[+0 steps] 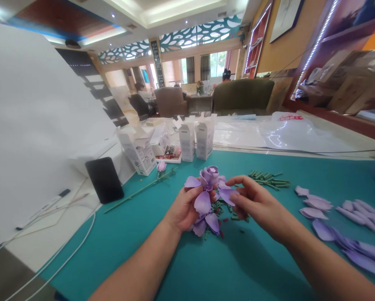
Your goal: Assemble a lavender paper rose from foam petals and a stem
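The left hand point(183, 209) grips a lilac, many-petalled flower point(210, 179) above the teal-topped counter point(137, 259); the right hand point(256, 205) pinches one of its smooth outer petals point(226, 196) between thumb and fingers. Thin green rods point(270, 181) lie just beyond the right hand, loose pale-purple petals point(319, 203) farther right.

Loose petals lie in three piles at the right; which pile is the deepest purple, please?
The lowest pile in view; the upper left pile and upper right pile are both paler.
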{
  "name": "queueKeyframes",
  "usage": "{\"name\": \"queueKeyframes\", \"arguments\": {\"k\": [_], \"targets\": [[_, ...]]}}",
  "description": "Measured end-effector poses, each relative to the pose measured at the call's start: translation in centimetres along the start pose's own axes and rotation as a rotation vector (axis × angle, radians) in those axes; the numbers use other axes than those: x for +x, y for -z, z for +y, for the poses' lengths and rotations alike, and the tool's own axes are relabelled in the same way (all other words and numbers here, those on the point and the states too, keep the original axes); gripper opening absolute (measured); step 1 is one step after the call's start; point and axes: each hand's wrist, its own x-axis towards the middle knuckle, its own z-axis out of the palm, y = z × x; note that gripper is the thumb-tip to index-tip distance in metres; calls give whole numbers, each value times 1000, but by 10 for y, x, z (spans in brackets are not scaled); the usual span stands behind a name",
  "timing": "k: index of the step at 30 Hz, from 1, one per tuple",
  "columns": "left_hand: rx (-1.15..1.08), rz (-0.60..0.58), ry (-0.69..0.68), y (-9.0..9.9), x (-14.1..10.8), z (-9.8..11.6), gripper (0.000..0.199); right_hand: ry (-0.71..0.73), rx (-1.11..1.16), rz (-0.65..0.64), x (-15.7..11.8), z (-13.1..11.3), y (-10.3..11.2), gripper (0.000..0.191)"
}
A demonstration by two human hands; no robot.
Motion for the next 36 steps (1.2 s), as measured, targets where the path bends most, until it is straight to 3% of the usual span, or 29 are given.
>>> {"name": "queueKeyframes", "arguments": {"k": [5, 16, 36], "targets": [[8, 37, -10, 2, 2, -1, 31, 2, 100, -26, -6, -1, -8, 40], [82, -9, -22, 4, 2, -4, 38, -76, 295, -37, -5, 4, -16, 42], [91, -4, -37, 1, -1, -3, 39, -114, 278, -32, -5, 0, -17, 43]]}}
